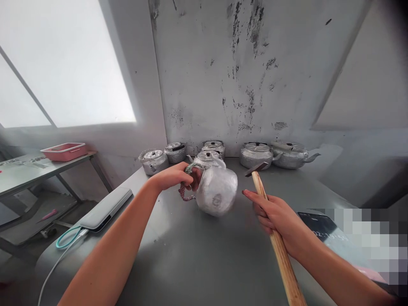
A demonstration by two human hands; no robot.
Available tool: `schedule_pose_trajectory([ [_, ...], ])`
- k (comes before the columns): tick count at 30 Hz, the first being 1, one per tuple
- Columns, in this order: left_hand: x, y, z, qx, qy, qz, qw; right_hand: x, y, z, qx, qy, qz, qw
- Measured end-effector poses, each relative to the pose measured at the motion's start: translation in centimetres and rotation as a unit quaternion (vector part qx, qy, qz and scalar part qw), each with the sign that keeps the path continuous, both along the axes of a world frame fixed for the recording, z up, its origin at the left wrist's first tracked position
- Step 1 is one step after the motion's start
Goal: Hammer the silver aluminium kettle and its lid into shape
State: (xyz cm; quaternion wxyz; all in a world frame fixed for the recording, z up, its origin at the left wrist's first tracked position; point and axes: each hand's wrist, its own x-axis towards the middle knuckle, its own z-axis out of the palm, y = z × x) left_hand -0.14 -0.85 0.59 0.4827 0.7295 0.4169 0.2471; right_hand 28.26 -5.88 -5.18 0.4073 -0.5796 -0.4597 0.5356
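An aluminium kettle (217, 191) lies tipped on its side in the middle of the grey metal table (191, 255), its base facing me. My left hand (174, 176) is closed on the kettle's cord-wrapped handle at its left. My right hand (276, 216) grips the wooden shaft of a hammer (277, 242). The hammer's dark metal head (256, 168) hovers just right of the kettle, a short gap away from it.
Several more aluminium kettles (256, 155) stand in a row along the stained back wall. A grey power bank (106, 208) with a teal cable lies at the table's left edge. A phone (318, 223) lies at the right. A side table with a pink tray (64, 151) stands far left.
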Motion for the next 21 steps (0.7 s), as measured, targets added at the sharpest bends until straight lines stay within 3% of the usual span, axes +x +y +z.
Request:
schedule_pose_trajectory([
  [4, 0.6, -0.4, 0.3, 0.031, -0.052, 0.019, 0.998, 0.0, 0.0, 0.0, 0.005, 0.016, 0.020, 1.000],
  [9, 1.6, -1.2, 0.8, 0.134, -0.082, 0.060, 0.986, 0.2, 0.2, -0.1, -0.007, 0.030, 0.024, 0.999],
  [16, 2.2, -0.8, 0.1, 0.303, 0.047, 0.136, 0.942, -0.3, -0.1, 0.0, -0.027, 0.044, 0.047, 0.998],
  [18, 2.3, -0.3, -0.4, 0.309, 0.075, 0.139, 0.938, -0.4, -0.2, 0.0, -0.032, 0.047, 0.055, 0.997],
  [21, 2.4, 0.2, -1.2, 0.237, 0.098, 0.133, 0.957, -0.4, -0.4, -0.2, -0.034, 0.048, 0.065, 0.996],
])
